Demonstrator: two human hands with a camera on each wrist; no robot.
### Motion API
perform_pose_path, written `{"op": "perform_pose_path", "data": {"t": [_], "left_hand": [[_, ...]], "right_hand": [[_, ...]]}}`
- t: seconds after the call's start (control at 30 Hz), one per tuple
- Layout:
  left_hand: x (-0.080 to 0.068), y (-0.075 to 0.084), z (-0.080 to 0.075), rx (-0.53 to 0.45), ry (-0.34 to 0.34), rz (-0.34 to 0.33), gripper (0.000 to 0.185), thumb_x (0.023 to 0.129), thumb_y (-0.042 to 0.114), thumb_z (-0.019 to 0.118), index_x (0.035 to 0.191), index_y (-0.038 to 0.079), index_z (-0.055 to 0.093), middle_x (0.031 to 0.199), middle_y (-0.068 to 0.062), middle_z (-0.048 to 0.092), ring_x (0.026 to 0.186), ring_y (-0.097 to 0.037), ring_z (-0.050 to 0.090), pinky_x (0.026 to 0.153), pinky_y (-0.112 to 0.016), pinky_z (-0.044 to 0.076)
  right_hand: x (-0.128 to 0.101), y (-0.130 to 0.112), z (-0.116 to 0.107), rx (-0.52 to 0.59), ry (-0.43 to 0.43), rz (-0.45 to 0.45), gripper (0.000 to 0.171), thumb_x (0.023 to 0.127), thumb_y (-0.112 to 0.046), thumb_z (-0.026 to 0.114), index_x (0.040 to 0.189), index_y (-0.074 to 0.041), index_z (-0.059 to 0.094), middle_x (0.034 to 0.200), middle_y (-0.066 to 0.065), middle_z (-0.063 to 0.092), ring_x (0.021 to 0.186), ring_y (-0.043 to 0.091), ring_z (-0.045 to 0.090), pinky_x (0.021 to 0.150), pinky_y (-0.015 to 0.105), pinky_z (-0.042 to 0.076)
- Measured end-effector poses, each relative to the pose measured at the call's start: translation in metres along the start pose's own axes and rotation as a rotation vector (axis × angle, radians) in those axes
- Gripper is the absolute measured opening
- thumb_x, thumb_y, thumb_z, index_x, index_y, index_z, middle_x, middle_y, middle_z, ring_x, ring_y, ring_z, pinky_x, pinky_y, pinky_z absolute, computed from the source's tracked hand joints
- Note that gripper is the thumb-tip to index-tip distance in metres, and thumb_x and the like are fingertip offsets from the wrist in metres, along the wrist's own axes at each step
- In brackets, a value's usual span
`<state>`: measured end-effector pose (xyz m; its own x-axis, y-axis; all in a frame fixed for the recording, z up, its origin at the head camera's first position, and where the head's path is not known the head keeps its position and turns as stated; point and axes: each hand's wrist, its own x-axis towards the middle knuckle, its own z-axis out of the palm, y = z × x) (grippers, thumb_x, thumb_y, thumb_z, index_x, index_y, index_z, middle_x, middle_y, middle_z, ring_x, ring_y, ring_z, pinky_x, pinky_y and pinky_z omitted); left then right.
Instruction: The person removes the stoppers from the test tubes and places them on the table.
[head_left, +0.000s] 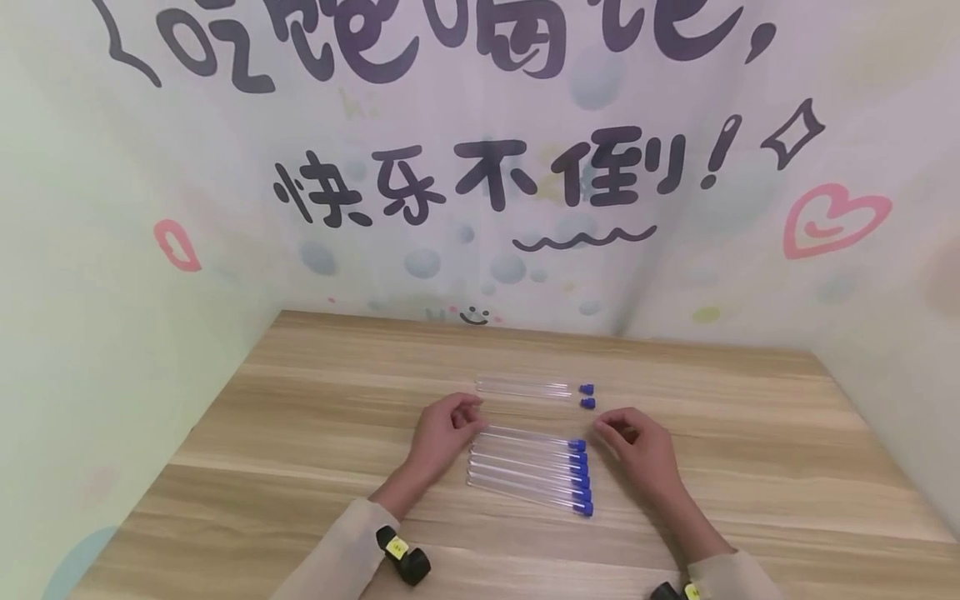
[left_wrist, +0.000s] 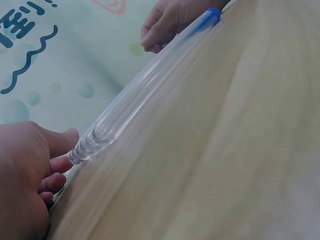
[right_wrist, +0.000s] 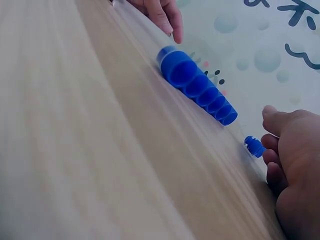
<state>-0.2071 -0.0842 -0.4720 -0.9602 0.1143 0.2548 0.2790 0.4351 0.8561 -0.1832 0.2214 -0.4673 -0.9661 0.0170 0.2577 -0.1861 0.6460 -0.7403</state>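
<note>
Wooden table (head_left: 300, 433), capped tubes (head_left: 528, 475), printed backdrop (head_left: 480, 167)

A light wooden worktop (head_left: 315, 433) with streaky grain sits in a corner formed by 3 pale printed backdrop walls (head_left: 112, 292). They carry dark Chinese lettering (head_left: 480, 179), pink hearts (head_left: 832, 218), a wavy line and soft bubbles. Light is even.

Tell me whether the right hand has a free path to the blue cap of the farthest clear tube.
Probably yes: the right hand lies on the wooden table just beside the far tube's blue cap, with nothing between them.
</note>
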Motion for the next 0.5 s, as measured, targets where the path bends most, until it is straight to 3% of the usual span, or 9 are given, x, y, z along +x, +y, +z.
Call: {"op": "perform_pose_path", "data": {"t": [0.3, 0.5], "left_hand": [[-0.001, -0.003, -0.009, -0.032, -0.063, 0.056, 0.022, 0.080, 0.010, 0.077, 0.100, 0.005, 0.069, 0.081, 0.000, 0.063, 0.070, -0.011, 0.054, 0.062, -0.024, 0.046], [0.002, -0.004, -0.014, -0.011, -0.125, 0.052, 0.016, 0.082, 0.012, 0.076, 0.096, 0.007, 0.071, 0.081, 0.004, 0.063, 0.072, -0.011, 0.055, 0.064, -0.025, 0.047]], "right_hand": [[-0.004, 0.003, -0.001, 0.016, -0.113, -0.095, 0.014, 0.086, -0.024, 0.073, 0.099, -0.023, 0.069, 0.092, -0.012, 0.065, 0.080, 0.011, 0.058, 0.069, 0.025, 0.049], [-0.004, 0.004, 0.000, 0.066, -0.158, -0.129, 0.013, 0.085, -0.021, 0.074, 0.096, -0.024, 0.071, 0.092, -0.014, 0.065, 0.082, 0.009, 0.061, 0.070, 0.025, 0.050]]}}
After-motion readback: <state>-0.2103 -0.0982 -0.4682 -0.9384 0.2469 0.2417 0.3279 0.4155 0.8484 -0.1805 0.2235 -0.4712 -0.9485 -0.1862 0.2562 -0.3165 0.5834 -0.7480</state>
